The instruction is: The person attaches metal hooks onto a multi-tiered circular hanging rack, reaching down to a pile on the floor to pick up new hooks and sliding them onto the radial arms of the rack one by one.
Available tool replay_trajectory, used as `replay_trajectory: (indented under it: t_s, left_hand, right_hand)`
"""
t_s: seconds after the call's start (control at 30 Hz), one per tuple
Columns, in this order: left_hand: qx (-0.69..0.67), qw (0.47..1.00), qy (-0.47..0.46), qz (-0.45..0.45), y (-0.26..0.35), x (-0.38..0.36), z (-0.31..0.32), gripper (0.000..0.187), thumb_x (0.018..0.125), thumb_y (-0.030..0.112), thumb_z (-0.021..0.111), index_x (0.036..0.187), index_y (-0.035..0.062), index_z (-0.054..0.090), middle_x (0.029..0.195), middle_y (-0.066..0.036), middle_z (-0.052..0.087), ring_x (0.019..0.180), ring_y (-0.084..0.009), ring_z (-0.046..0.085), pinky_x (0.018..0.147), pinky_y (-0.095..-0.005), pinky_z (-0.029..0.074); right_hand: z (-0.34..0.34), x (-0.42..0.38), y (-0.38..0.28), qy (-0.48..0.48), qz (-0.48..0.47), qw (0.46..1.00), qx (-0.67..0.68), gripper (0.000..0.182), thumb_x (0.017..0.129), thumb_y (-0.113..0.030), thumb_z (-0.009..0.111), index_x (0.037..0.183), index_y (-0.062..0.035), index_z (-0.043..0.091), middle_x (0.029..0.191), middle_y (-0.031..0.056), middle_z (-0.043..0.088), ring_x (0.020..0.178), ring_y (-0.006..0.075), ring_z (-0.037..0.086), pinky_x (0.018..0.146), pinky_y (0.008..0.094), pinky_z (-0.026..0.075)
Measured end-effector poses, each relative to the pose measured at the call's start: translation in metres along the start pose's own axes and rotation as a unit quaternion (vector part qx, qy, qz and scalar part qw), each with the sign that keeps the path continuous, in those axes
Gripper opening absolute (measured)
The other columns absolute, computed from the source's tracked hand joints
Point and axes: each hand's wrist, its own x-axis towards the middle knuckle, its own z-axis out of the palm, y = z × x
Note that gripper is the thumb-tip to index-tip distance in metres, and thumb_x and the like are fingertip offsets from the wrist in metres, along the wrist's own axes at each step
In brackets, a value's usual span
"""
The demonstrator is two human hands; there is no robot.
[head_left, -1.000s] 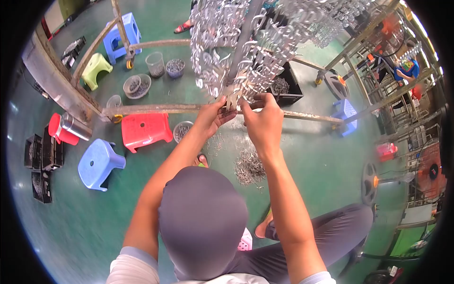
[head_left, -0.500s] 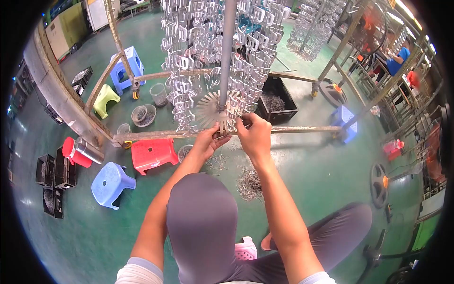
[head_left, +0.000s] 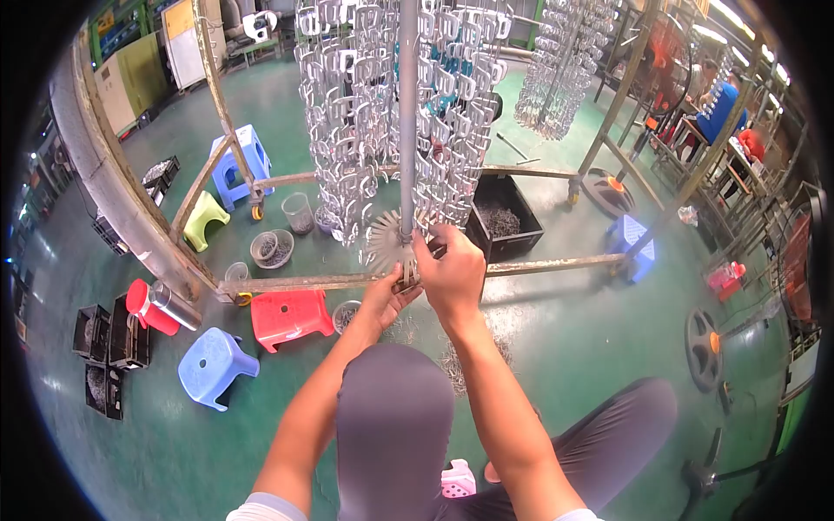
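A grey upright pole (head_left: 407, 113) carries a slatted metal disc (head_left: 384, 247) at its lower end. Strings of shiny metal clip-like parts (head_left: 349, 130) hang around the pole. My left hand (head_left: 387, 302) is closed at the disc's near edge, thumb up against the slats and fingers curled below. My right hand (head_left: 455, 271) is bent over the disc's right side, close to the pole, with thumb and forefinger pinched. Whatever lies between those fingertips is hidden by the hand.
A rusty frame bar (head_left: 556, 266) runs beneath the rack. A black crate (head_left: 512, 247) of small parts stands behind it. Loose metal pieces (head_left: 456, 365) lie on the green floor. Left are a red stool (head_left: 288, 318), a blue stool (head_left: 213, 365) and a bowl (head_left: 280, 252).
The camera view has shifted, so the rack and floor things appear lower. My right hand has moved in toward the pole, over the disc; my left hand stays at its near edge.
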Motion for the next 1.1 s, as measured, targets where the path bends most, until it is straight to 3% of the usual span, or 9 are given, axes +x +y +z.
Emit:
replay_trajectory:
  t_s: [0.1, 0.3, 0.43, 0.47, 0.7, 0.73, 0.87, 1.0, 1.1]
  left_hand:
    - [0.0, 1.0, -0.01, 0.002, -0.003, 0.004, 0.0, 0.027, 0.111, 0.026, 0.057, 0.125, 0.0034, 0.059, 0.113, -0.011, 0.068, 0.103, -0.0239, 0.069, 0.095, -0.0423, 0.065]
    - [0.004, 1.0, -0.009, -0.009, -0.014, 0.009, 0.003, 0.027, 0.112, 0.026, 0.053, 0.127, 0.0038, 0.057, 0.115, -0.012, 0.067, 0.105, -0.0241, 0.068, 0.096, -0.0416, 0.064]
    - [-0.002, 1.0, 0.001, 0.004, -0.013, 0.007, 0.014, 0.027, 0.113, 0.025, 0.053, 0.127, 0.0027, 0.056, 0.117, -0.013, 0.066, 0.106, -0.0245, 0.068, 0.096, -0.0416, 0.063]
    - [-0.007, 1.0, 0.003, 0.007, -0.014, 0.009, 0.014, 0.027, 0.113, 0.025, 0.052, 0.128, 0.0023, 0.056, 0.118, -0.013, 0.066, 0.106, -0.0248, 0.069, 0.096, -0.0417, 0.063]
    - [-0.039, 0.999, -0.032, -0.004, -0.023, 0.037, 0.006, 0.03, 0.114, 0.024, 0.048, 0.13, -0.0004, 0.057, 0.119, -0.013, 0.066, 0.109, -0.0251, 0.068, 0.097, -0.0421, 0.062]
    - [-0.044, 0.998, -0.036, -0.001, -0.027, 0.041, 0.003, 0.031, 0.114, 0.024, 0.048, 0.13, -0.001, 0.057, 0.119, -0.013, 0.067, 0.11, -0.0248, 0.068, 0.097, -0.0419, 0.062]
    - [0.075, 0.996, -0.043, 0.026, -0.017, 0.016, 0.01, 0.031, 0.111, 0.023, 0.052, 0.128, -0.0013, 0.06, 0.123, -0.01, 0.068, 0.111, -0.0201, 0.069, 0.092, -0.0327, 0.058]
    - [0.062, 0.996, -0.052, 0.038, -0.019, 0.016, 0.002, 0.03, 0.111, 0.023, 0.053, 0.128, -0.0007, 0.06, 0.123, -0.009, 0.068, 0.111, -0.0197, 0.069, 0.091, -0.0321, 0.058]
    - [0.023, 0.998, -0.042, 0.038, -0.013, 0.014, 0.006, 0.03, 0.11, 0.022, 0.054, 0.128, -0.0002, 0.06, 0.124, -0.009, 0.067, 0.111, -0.0194, 0.069, 0.09, -0.0318, 0.059]
  right_hand:
    - [-0.003, -0.002, -0.001, -0.016, 0.031, 0.999, -0.02, 0.028, 0.093, -0.027, 0.076, 0.096, 0.0001, 0.075, 0.081, 0.0183, 0.074, 0.073, 0.0384, 0.073, 0.067, 0.0466, 0.055]
    - [0.002, -0.007, 0.007, -0.023, 0.049, 0.998, 0.012, 0.025, 0.093, -0.025, 0.075, 0.094, -0.0002, 0.077, 0.08, 0.0197, 0.074, 0.073, 0.0393, 0.072, 0.068, 0.0468, 0.055]
    - [0.009, -0.006, 0.018, 0.005, 0.008, 1.0, 0.016, 0.022, 0.093, -0.023, 0.076, 0.091, -0.0012, 0.076, 0.078, 0.0187, 0.073, 0.071, 0.0386, 0.071, 0.066, 0.0456, 0.054]
    - [0.008, -0.005, 0.016, 0.007, 0.0, 1.0, 0.017, 0.026, 0.089, -0.018, 0.082, 0.091, 0.0062, 0.074, 0.077, 0.0203, 0.074, 0.065, 0.0299, 0.073, 0.063, 0.0373, 0.055]
    - [0.002, -0.019, 0.019, -0.025, 0.027, 0.999, -0.018, 0.028, 0.088, -0.015, 0.078, 0.105, 0.0055, 0.071, 0.083, 0.0175, 0.076, 0.069, 0.0263, 0.074, 0.066, 0.0365, 0.057]
    - [-0.001, -0.024, 0.019, -0.088, 0.077, 0.993, 0.001, 0.033, 0.087, -0.014, 0.077, 0.112, 0.0066, 0.071, 0.09, 0.0177, 0.077, 0.076, 0.0244, 0.076, 0.07, 0.0351, 0.059]
    - [0.023, -0.035, 0.048, -0.239, 0.092, 0.963, 0.079, 0.053, 0.085, -0.021, 0.081, 0.128, 0.008, 0.068, 0.106, 0.0211, 0.078, 0.088, 0.0227, 0.078, 0.081, 0.0333, 0.06]
    - [0.051, -0.032, 0.044, -0.246, 0.047, 0.967, 0.05, 0.058, 0.086, -0.026, 0.084, 0.132, 0.0061, 0.068, 0.108, 0.0217, 0.078, 0.089, 0.0283, 0.078, 0.084, 0.0373, 0.059]
    - [0.07, -0.029, 0.041, -0.22, 0.063, 0.97, 0.082, 0.045, 0.089, -0.021, 0.08, 0.126, 0.005, 0.072, 0.1, 0.0214, 0.078, 0.089, 0.0312, 0.078, 0.082, 0.0386, 0.058]
